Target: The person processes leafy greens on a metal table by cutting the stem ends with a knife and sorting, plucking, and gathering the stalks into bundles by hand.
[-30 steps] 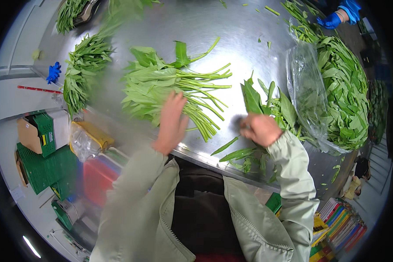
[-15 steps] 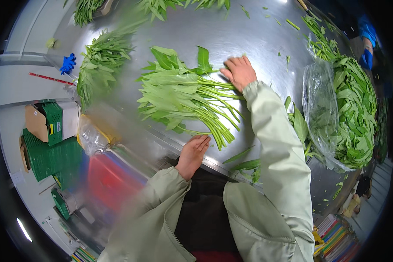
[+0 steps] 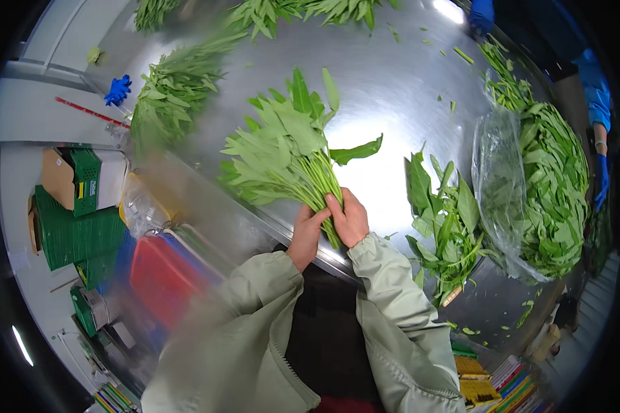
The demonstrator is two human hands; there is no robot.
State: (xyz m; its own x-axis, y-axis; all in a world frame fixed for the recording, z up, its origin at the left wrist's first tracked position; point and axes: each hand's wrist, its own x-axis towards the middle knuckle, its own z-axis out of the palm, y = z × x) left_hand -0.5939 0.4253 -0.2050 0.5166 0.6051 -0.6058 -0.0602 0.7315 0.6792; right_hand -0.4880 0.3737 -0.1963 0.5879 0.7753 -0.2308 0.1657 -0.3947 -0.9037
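Observation:
Both my hands grip the stems of a bunch of water spinach [image 3: 279,148] at the table's near edge. My left hand [image 3: 306,237] is closed on the left side of the stems, and my right hand [image 3: 350,219] wraps them from the right. The two thumbs meet in front of the stems. The leaves fan out away from me to the upper left, and one leaf sticks out to the right. Stem ends poke out below my fingers. To the right of my hands lies a looser heap of greens [image 3: 444,220], with a pale handle-like piece [image 3: 452,296] at its near end.
Other bunches [image 3: 172,93] lie at the left and along the far side of the metal table [image 3: 393,89]. A clear plastic bag [image 3: 499,179] borders a large heap of greens [image 3: 558,186]. A co-worker's blue-gloved hand [image 3: 602,180] shows far right. Red [image 3: 160,275] and green crates [image 3: 72,227] stand left.
My right hand has come from the far stem ends back toward me and closed on the stems. My left hand has closed too. The bunch has turned, its stems now pointing at me.

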